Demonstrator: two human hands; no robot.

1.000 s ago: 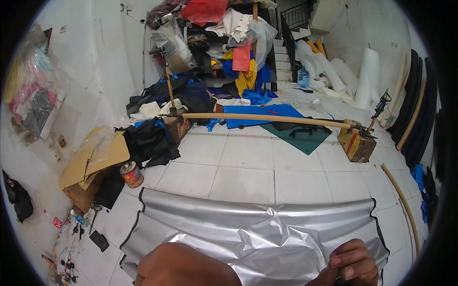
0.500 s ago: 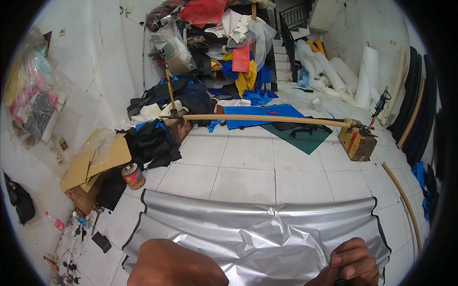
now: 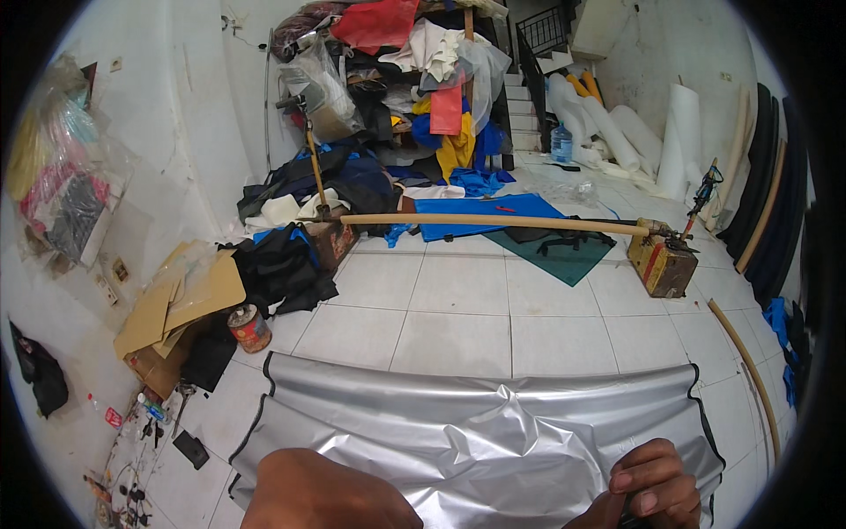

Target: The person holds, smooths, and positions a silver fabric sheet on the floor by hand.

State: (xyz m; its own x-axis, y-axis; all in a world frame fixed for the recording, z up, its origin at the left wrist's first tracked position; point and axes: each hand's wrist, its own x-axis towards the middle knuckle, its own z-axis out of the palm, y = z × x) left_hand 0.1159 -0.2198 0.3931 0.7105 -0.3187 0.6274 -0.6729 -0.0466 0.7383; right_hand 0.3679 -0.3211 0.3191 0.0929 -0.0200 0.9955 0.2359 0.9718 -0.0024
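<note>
A silver sheet with black-bound edges spreads in front of me, wrinkled through its middle. Over its lower left part is my left hand, seen from the back, with its fingers hidden below the picture. At the lower right, my right hand is closed, its fingers curled in a pinch close to the sheet's right side. Whatever lies between those fingertips is too hidden to name.
Beyond the sheet, a long tan pole spans from a rusty block to a worn metal box. A can and cardboard lie left. A curved tan strip lies on the tiles at right.
The whole view has shifted very slightly to the right. Both hands keep nearly the same pose over the silver sheet.
</note>
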